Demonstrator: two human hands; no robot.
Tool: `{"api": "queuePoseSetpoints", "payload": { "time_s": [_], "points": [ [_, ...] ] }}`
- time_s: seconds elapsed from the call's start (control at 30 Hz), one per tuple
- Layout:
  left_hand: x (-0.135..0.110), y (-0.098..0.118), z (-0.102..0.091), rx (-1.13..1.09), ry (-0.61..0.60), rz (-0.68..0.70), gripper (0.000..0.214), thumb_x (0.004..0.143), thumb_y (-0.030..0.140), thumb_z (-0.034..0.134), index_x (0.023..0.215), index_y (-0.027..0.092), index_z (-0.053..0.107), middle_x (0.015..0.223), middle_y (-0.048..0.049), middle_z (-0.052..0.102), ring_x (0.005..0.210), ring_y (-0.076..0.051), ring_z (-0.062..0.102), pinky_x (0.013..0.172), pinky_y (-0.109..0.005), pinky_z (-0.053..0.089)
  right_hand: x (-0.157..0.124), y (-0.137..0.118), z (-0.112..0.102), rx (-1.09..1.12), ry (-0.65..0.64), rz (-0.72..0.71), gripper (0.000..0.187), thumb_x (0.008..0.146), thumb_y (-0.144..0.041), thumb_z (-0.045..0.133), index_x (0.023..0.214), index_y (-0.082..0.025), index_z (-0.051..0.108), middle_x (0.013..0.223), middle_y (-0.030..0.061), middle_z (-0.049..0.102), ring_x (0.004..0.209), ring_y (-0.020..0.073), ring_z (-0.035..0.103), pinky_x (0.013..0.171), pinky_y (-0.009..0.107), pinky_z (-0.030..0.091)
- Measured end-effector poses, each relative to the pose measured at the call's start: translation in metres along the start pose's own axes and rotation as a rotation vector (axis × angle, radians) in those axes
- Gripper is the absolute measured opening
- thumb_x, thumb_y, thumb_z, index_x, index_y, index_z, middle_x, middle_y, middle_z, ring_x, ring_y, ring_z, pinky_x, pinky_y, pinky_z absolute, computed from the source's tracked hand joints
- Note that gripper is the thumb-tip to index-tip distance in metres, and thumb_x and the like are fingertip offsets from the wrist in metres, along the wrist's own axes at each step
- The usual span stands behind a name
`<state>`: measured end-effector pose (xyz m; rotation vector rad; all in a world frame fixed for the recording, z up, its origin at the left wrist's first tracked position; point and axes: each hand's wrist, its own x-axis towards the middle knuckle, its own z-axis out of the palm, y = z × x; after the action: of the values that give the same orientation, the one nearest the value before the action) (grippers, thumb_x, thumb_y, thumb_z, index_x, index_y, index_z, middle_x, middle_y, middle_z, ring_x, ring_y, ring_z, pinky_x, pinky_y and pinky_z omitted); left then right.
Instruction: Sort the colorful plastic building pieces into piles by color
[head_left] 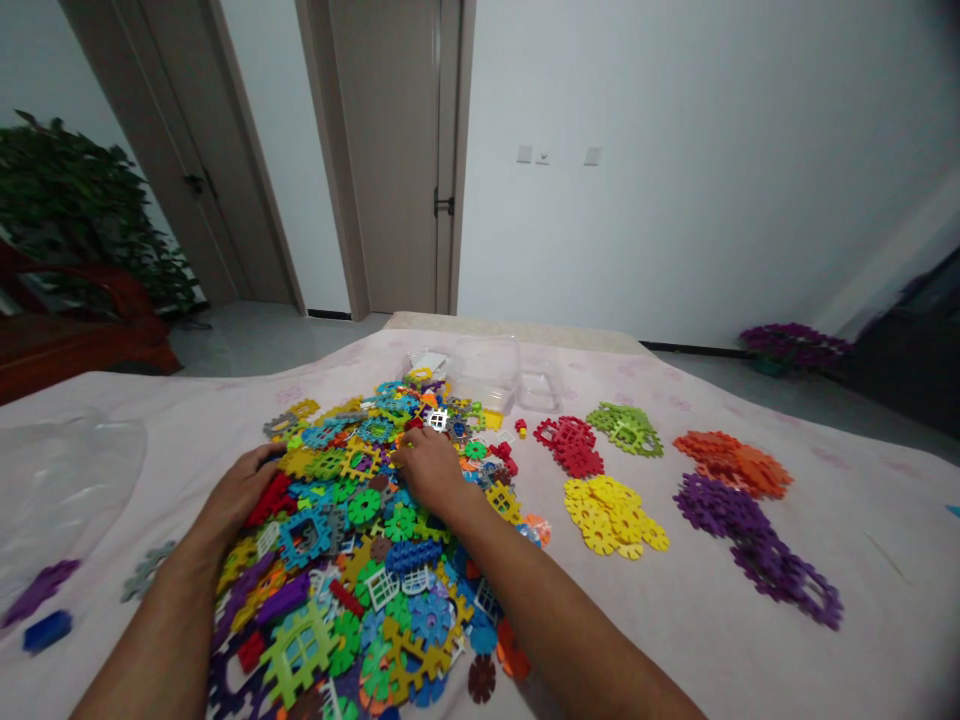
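A big mixed heap of colourful plastic snowflake and window-shaped building pieces (352, 530) lies on a pale pink sheet (750, 620). My left hand (244, 490) rests on the heap's left edge, its fingers curled down into the pieces. My right hand (429, 468) lies palm down on the heap's middle, with the fingers bent among the pieces near a white grid piece (439, 420). What either hand grips, if anything, is hidden. To the right lie sorted piles: red (571, 445), green (626, 428), yellow (611, 515), orange (735, 462) and purple (757, 545).
A clear plastic box (491, 370) and its lid (540, 392) sit beyond the heap. A clear plastic bag (60, 480) lies at the left, with a blue block (46, 630), a purple piece (37, 590) and a grey piece (146, 570) near it. Doors, a plant and a wall stand behind.
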<state>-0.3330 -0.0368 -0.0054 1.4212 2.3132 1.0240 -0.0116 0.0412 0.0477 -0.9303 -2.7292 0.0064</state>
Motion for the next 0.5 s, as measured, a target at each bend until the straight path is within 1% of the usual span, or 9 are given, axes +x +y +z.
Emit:
{"api": "queuePoseSetpoints", "payload": {
  "time_s": [0.07, 0.13, 0.2, 0.27, 0.3, 0.4, 0.5],
  "points": [
    [0.001, -0.003, 0.001, -0.025, -0.018, -0.009, 0.056, 0.078, 0.043, 0.046, 0.121, 0.012, 0.065, 0.135, -0.0179, 0.064, 0.127, -0.032, 0.059, 0.113, -0.042, 0.04, 0.001, -0.001, 0.001, -0.022, -0.019, -0.008, 0.023, 0.097, -0.027, 0.054, 0.098, -0.019, 0.076, 0.106, 0.011, 0.069, 0.105, 0.0245, 0.055, 0.087, 0.033, 0.045],
    [0.001, -0.004, 0.001, -0.037, -0.021, -0.01, 0.056, 0.077, 0.044, 0.047, 0.12, 0.013, 0.065, 0.135, -0.0171, 0.065, 0.125, -0.031, 0.059, 0.112, -0.042, 0.04, -0.002, 0.0, 0.001, -0.021, -0.034, -0.031, 0.023, 0.097, -0.03, 0.057, 0.094, -0.019, 0.076, 0.101, 0.0102, 0.071, 0.102, 0.0238, 0.057, 0.087, 0.032, 0.044],
    [0.001, -0.003, 0.0, -0.044, -0.023, -0.011, 0.055, 0.076, 0.044, 0.048, 0.119, 0.015, 0.066, 0.132, -0.0161, 0.066, 0.123, -0.03, 0.061, 0.111, -0.041, 0.042, -0.007, 0.001, 0.0, 0.011, -0.04, -0.051, 0.022, 0.096, -0.036, 0.061, 0.092, -0.019, 0.076, 0.099, 0.0085, 0.072, 0.101, 0.0231, 0.058, 0.088, 0.031, 0.043],
    [-0.001, 0.0, -0.001, -0.043, -0.018, -0.015, 0.055, 0.076, 0.046, 0.048, 0.118, 0.014, 0.066, 0.13, -0.0161, 0.068, 0.122, -0.03, 0.061, 0.11, -0.04, 0.043, -0.013, 0.003, -0.004, 0.075, -0.02, -0.02, 0.024, 0.097, -0.039, 0.06, 0.093, -0.021, 0.075, 0.099, 0.0061, 0.073, 0.1, 0.0217, 0.06, 0.087, 0.03, 0.043],
    [-0.002, 0.002, -0.001, -0.04, -0.012, -0.02, 0.055, 0.076, 0.046, 0.048, 0.117, 0.014, 0.067, 0.13, -0.016, 0.068, 0.122, -0.03, 0.061, 0.11, -0.04, 0.043, -0.016, 0.005, -0.007, 0.113, -0.001, 0.025, 0.025, 0.098, -0.039, 0.058, 0.094, -0.021, 0.075, 0.099, 0.005, 0.074, 0.098, 0.0208, 0.062, 0.086, 0.029, 0.043],
    [-0.003, 0.006, -0.002, -0.045, -0.012, -0.033, 0.054, 0.075, 0.045, 0.048, 0.117, 0.016, 0.067, 0.13, -0.0136, 0.068, 0.123, -0.029, 0.061, 0.111, -0.04, 0.042, -0.032, 0.014, -0.018, 0.241, 0.082, 0.235, 0.024, 0.101, -0.034, 0.052, 0.095, -0.022, 0.073, 0.097, 0.0031, 0.074, 0.091, 0.0181, 0.065, 0.079, 0.026, 0.043],
    [-0.003, 0.005, -0.002, -0.038, -0.013, -0.025, 0.053, 0.075, 0.042, 0.049, 0.118, 0.018, 0.067, 0.13, -0.0113, 0.069, 0.123, -0.029, 0.06, 0.111, -0.041, 0.042, -0.058, 0.034, -0.031, 0.382, 0.204, 0.392, 0.022, 0.1, -0.029, 0.05, 0.1, -0.023, 0.07, 0.097, 0.0018, 0.075, 0.087, 0.0169, 0.066, 0.076, 0.024, 0.043]
  ]
}}
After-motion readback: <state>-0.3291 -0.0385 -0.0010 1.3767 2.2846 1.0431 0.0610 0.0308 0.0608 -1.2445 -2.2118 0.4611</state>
